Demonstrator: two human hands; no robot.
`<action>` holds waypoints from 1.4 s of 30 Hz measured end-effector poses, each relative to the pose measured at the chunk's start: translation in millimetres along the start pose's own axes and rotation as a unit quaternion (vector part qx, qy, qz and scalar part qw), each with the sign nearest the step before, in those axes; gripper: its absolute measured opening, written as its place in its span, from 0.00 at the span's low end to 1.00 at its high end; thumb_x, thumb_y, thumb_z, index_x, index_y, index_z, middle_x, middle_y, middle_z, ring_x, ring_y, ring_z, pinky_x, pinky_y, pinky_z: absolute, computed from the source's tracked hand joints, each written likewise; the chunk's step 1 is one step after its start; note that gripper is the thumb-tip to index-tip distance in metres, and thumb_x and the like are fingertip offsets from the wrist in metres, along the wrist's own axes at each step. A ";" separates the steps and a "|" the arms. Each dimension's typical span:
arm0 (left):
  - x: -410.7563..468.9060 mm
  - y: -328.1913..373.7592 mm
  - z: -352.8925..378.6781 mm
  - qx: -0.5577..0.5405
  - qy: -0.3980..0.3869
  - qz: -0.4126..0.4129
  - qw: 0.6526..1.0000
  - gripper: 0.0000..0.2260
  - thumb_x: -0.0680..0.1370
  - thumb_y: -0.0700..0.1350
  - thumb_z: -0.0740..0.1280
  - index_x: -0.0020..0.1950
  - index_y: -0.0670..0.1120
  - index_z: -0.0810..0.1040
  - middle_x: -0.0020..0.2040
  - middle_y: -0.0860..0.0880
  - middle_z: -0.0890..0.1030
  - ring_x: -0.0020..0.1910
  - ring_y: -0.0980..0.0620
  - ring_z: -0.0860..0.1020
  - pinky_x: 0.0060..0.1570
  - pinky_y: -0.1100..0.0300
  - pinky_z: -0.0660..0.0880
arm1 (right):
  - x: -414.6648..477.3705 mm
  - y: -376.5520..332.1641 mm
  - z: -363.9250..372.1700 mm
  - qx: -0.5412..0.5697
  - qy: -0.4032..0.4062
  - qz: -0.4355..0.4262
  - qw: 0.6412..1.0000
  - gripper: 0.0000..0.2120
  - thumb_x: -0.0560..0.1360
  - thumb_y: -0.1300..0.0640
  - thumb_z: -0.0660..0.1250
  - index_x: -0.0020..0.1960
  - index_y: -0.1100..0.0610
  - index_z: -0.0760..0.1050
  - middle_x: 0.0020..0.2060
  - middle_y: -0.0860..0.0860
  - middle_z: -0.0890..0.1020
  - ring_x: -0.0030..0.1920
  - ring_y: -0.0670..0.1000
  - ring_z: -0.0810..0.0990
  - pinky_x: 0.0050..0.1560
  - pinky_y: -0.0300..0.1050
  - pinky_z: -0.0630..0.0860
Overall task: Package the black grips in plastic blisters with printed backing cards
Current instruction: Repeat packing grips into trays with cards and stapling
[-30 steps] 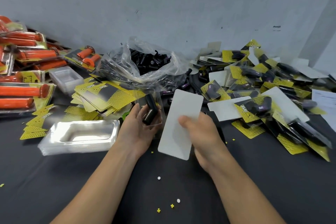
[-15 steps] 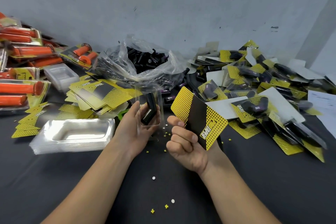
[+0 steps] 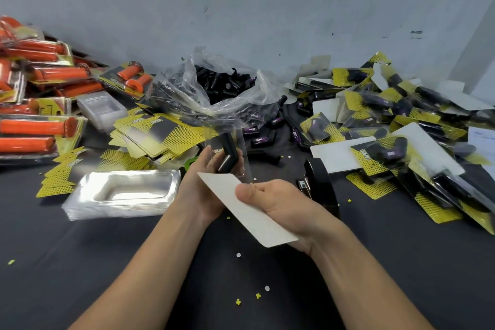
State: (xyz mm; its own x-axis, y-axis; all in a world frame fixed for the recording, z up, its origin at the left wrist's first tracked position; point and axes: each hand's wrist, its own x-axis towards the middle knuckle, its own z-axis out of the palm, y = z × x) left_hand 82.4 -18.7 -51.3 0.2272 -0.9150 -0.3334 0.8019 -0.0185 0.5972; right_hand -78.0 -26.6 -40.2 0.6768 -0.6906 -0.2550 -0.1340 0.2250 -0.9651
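My left hand (image 3: 201, 190) holds a clear plastic blister (image 3: 241, 153) with a black grip (image 3: 227, 154) inside it, above the dark table. My right hand (image 3: 284, 203) pinches a backing card (image 3: 249, 211) by its edge, white back side up, its far corner lying over my left palm just below the blister. A clear bag of loose black grips (image 3: 225, 86) sits behind my hands. A stack of printed yellow-and-black cards (image 3: 160, 134) lies at the left, and a stack of empty blisters (image 3: 123, 195) sits in front of it.
Finished black-grip packs (image 3: 388, 153) pile up at the right. Orange-grip packs (image 3: 34, 126) are heaped at the far left. A black stapler (image 3: 318, 182) stands just right of my right hand. Small paper punch-outs (image 3: 257, 295) dot the dark table (image 3: 80, 262).
My right hand has turned the card over, from printed yellow side showing to white back showing, and brought it against my left hand. The left hand keeps its hold on the blister and grip.
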 end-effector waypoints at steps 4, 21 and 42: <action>-3.9 1.5 2.8 -0.025 0.000 -0.012 1.000 0.19 0.86 0.57 0.58 0.63 0.42 0.76 0.46 0.41 0.84 0.42 0.47 0.83 0.46 0.54 0.80 | 7.0 5.2 2.7 -0.021 0.052 0.033 0.998 0.20 0.80 0.49 0.72 0.53 0.69 0.80 0.33 0.53 0.85 0.30 0.49 0.84 0.29 0.40 0.78; 4.9 0.9 -4.4 -0.066 -0.033 -0.021 0.997 0.17 0.75 0.50 0.69 0.43 0.35 0.86 0.48 0.40 0.82 0.48 0.45 0.79 0.55 0.53 0.77 | 3.5 4.4 2.1 -0.005 0.028 0.056 0.998 0.11 0.79 0.52 0.73 0.50 0.61 0.80 0.37 0.53 0.87 0.34 0.50 0.85 0.31 0.40 0.79; 3.1 -5.3 3.4 0.060 0.019 0.024 0.998 0.23 0.84 0.62 0.60 0.54 0.43 0.82 0.48 0.40 0.86 0.40 0.43 0.85 0.51 0.48 0.79 | 11.4 8.8 -8.5 0.076 0.144 -0.008 0.987 0.09 0.82 0.63 0.66 0.47 0.65 0.82 0.38 0.58 0.87 0.35 0.55 0.85 0.34 0.46 0.82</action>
State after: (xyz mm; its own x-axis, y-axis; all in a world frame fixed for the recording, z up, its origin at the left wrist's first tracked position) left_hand 77.0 -22.8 -53.1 0.2864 -0.9005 -0.3274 0.7176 -0.0248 0.6960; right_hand -77.6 -38.3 -52.1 0.4412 -0.8566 -0.2676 0.0002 0.2983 -0.9545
